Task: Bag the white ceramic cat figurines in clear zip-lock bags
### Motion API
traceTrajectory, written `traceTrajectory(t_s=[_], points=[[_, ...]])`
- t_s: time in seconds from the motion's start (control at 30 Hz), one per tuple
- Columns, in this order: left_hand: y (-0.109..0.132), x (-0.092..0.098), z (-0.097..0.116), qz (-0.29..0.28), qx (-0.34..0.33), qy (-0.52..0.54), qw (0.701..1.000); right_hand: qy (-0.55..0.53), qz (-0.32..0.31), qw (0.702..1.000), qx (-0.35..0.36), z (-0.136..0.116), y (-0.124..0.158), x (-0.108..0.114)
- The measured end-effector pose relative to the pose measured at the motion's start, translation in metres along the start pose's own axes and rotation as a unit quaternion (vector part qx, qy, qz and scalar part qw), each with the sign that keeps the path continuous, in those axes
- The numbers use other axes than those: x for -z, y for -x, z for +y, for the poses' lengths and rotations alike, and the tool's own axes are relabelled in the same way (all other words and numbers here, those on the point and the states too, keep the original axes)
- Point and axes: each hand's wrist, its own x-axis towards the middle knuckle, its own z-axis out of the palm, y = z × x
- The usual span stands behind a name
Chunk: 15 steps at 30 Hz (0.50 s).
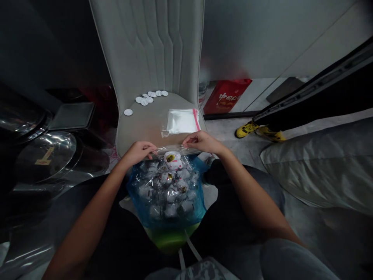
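Note:
My left hand (140, 151) and my right hand (201, 142) pinch the two upper corners of a clear plastic bag (163, 149) at the front edge of the chair seat. A small white figurine (173, 161) with red dots and a yellow-black mark sits in or just behind that bag; I cannot tell which. Below it, between my knees, a blue plastic bag (135, 198) holds several similar white figurines (171, 194), many in clear wrapping. On the seat ahead lie a stack of clear bags (180, 121) with a pink strip and several round white discs (152, 94).
The grey padded chair (140, 128) stands in front of me. Metal canisters (49, 155) are on the left. A red bag (227, 95) leans at the wall on the right, with yellow shoes (247, 129) and grey fabric (320, 163) nearer.

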Motion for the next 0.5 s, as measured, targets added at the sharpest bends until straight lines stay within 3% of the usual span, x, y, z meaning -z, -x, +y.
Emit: traceTrajectory(t_s=[0.2, 0.5], points=[[0.0061, -0.0005, 0.0051, -0.031, 0.007, -0.006, 0.999, 0.011, -0.012, 1.0, -0.009, 0.002, 0.0042, -0.001], [0.0035, -0.0034, 0.0032, -0.001, 0.041, -0.004, 0.999, 0.083, -0.001, 0.997, -0.004, -0.0006, 0.0021, -0.0002]])
